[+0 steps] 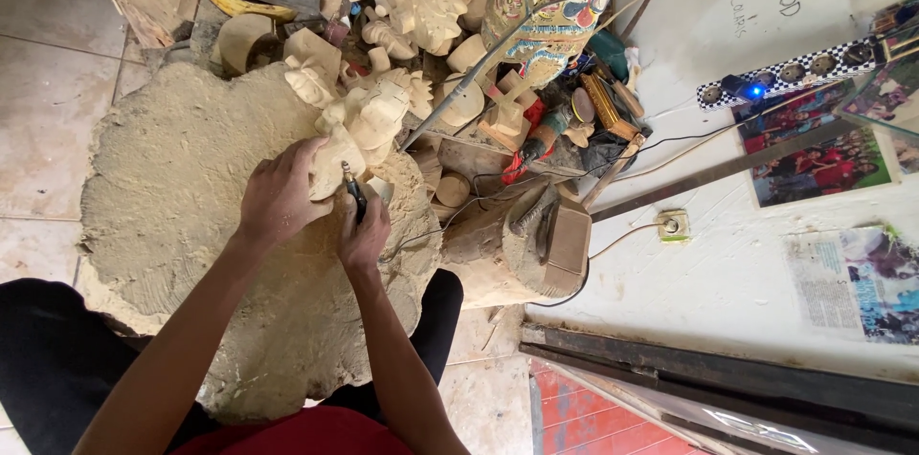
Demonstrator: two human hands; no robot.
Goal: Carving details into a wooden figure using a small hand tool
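from the head view i see the left hand [280,199] wrapped around a pale wooden carving [359,125], fingers curled over its near end and pressing it down onto the dust-covered work block [163,187]. the right hand [365,237] is closed pencil-style around a slim dark rotary tool [355,195], its tip meeting the carving just beside the left fingertips. the carving sits directly ahead of both grips, at the far right part of the block's top. my judgement: to do this cut well, keep the right wrist braced, work in light short passes away from the left fingers, and let the left hand turn the piece rather than twisting the tool. the gap between tip and fingers is tight, so a slip there is the main risk. a thin black cord [450,216] trails off to the right of the tool grip toward a wall socket [673,223]; it could snag. beyond the carving the pile of unfinished wooden figures [421,5] and a painted puppet figure [550,15] crowd close, leaving little room forward. to the left of the holding hand the block top is broad and open; its rim drops off nearer my body, above the knees.
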